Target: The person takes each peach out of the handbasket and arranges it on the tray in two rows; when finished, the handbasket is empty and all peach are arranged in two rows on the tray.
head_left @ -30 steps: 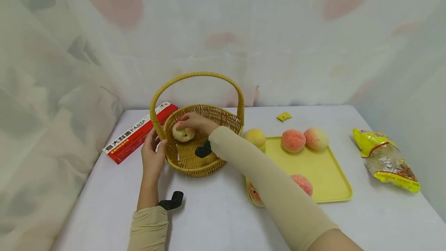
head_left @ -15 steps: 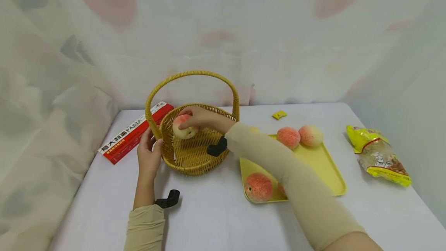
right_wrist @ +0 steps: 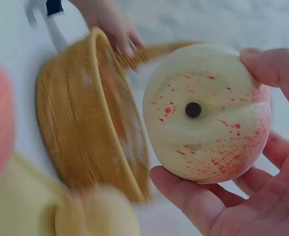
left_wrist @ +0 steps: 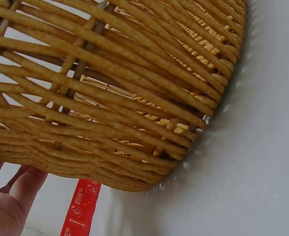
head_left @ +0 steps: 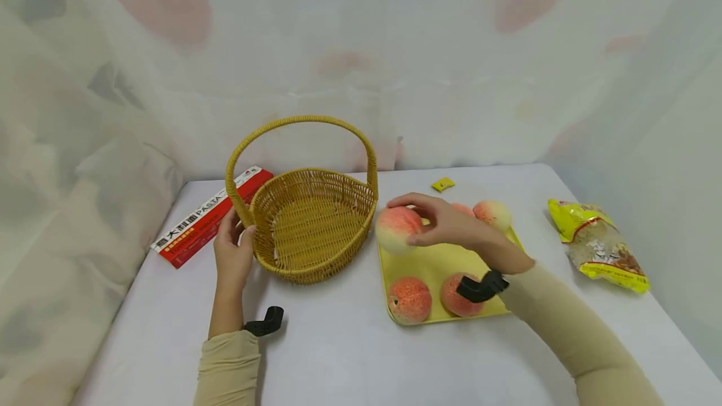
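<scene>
My left hand (head_left: 232,255) grips the left side of a wicker basket (head_left: 316,271) at the foot of its tall arched handle. In the left wrist view the fingers (left_wrist: 23,189) show at the edge of the woven wall (left_wrist: 110,98). With thumb and fingers, my right hand (head_left: 465,227) holds a pink and cream peach (head_left: 397,230) above the left side of a yellow tray (head_left: 437,262). The right wrist view shows the dark round dot on this peach (right_wrist: 208,132). Nothing lies in the basket.
On the tray are two red peaches (head_left: 410,300) in front and a pink and cream one (head_left: 492,213) behind, beside another partly hidden by the hand. A red pasta box (head_left: 209,218) lies left, a yellow snack bag (head_left: 600,246) right, a small yellow packet (head_left: 443,184) behind.
My right hand has lifted the peach out of the basket and carried it right, over the tray. My left hand stays at the basket's left side. The head view has shifted slightly.
</scene>
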The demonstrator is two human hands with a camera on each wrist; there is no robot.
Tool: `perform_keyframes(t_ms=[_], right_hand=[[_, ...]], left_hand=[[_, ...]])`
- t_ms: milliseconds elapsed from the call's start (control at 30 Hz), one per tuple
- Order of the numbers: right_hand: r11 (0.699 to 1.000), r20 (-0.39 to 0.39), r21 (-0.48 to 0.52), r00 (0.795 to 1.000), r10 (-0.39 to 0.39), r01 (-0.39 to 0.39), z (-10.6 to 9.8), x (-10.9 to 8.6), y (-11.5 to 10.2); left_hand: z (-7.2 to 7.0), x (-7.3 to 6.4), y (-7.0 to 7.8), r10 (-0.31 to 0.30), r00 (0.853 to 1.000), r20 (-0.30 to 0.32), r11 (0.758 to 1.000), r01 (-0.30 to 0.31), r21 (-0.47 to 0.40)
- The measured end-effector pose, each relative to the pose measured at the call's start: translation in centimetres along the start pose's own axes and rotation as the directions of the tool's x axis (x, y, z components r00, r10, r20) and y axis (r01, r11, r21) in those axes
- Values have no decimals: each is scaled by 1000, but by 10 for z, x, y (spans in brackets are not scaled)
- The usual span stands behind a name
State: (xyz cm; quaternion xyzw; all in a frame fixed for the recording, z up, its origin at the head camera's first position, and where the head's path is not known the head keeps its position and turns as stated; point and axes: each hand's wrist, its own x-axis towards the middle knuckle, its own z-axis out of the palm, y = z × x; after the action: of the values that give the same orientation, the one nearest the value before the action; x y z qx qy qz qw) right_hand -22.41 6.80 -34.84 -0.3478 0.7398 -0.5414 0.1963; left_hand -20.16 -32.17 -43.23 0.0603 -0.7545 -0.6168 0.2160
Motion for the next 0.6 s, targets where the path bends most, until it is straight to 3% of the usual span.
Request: perform_keyframes(t_ms=[133, 233, 333, 467, 600], right_hand=[[1000, -167, 15, 986, -3, 5, -18, -67, 18], [1000, -298, 1, 954, 17, -18, -24, -115, 35], [996, -397, -27, 916, 63, -80, -25, -153, 52], [976, -469, -73, 871, 150, -207, -22, -185, 66], [945, -481, -109, 848, 221, -308, -18, -200, 74]], left_hand=[[3, -5, 13, -18, 1000, 1, 1000, 18, 4], [4, -8, 20, -24, 1000, 1, 999, 24, 27], [4, -5, 16, -19, 1000, -2, 999, 19, 33], [2, 0, 4, -14, 1000, -11, 999, 14, 47], [1, 1, -3, -37, 999, -15, 998, 38, 52]])
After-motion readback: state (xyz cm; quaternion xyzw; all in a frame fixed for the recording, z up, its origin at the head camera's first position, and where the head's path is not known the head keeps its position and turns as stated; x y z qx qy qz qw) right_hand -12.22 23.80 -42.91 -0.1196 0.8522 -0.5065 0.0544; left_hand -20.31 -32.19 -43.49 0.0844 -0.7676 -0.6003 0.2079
